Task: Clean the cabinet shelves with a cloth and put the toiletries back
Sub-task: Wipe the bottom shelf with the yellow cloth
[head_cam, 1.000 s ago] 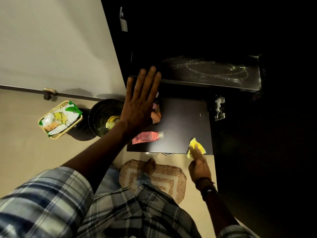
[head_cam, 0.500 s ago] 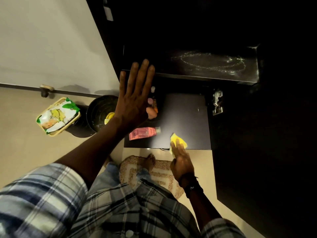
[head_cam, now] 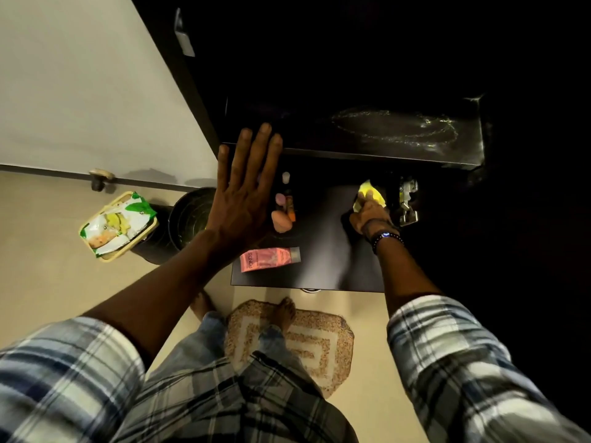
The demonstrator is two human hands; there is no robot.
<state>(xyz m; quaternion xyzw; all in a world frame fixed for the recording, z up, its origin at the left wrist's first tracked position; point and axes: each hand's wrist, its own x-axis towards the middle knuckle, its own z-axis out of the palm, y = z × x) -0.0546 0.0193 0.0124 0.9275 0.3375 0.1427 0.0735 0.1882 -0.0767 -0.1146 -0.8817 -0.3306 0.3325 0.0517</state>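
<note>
Cloth (head_cam: 370,194), yellow and crumpled, sits at the far right corner of the dark lower shelf (head_cam: 326,251), pinched under the right hand (head_cam: 371,215), whose fingers curl closed on it. The left hand (head_cam: 241,193) is spread flat, fingers wide and empty, against the front edge of the upper shelf (head_cam: 367,145), which bears pale streaky marks. Toiletries crowd the lower shelf's left side: a pink tube (head_cam: 270,258) lying flat, lettered "POND'S", and a peach sponge (head_cam: 281,220) beside small bottles. On the beige floor a black bucket (head_cam: 188,215) stands beside a yellow basket (head_cam: 108,225) holding printed packets; a patterned mat (head_cam: 307,340) lies underfoot.
</note>
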